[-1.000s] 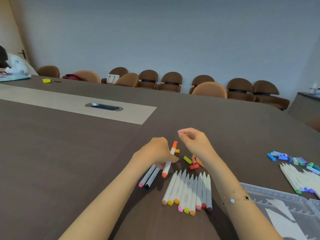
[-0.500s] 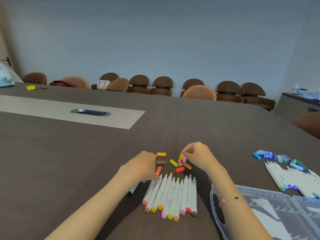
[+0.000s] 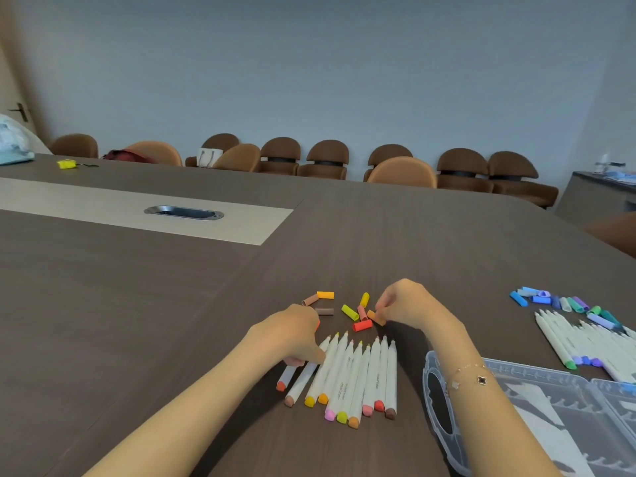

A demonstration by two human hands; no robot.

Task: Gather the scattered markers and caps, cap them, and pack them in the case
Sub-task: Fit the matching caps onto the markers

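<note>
Markers (image 3: 351,373): ten in a row; seven loose caps (image 3: 349,311) beyond.

Bare forearms, thin clover-charm chain bracelet (image 3: 469,379) on right wrist

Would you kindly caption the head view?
Right hand pinches an orange cap; left hand rests on a marker row.

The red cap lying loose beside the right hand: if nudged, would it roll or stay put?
The red cap is a short tube lying on its side on the smooth table, so it would probably roll sideways. It looks small and hollow, likely very light. Neighbouring caps may stop it.
</note>
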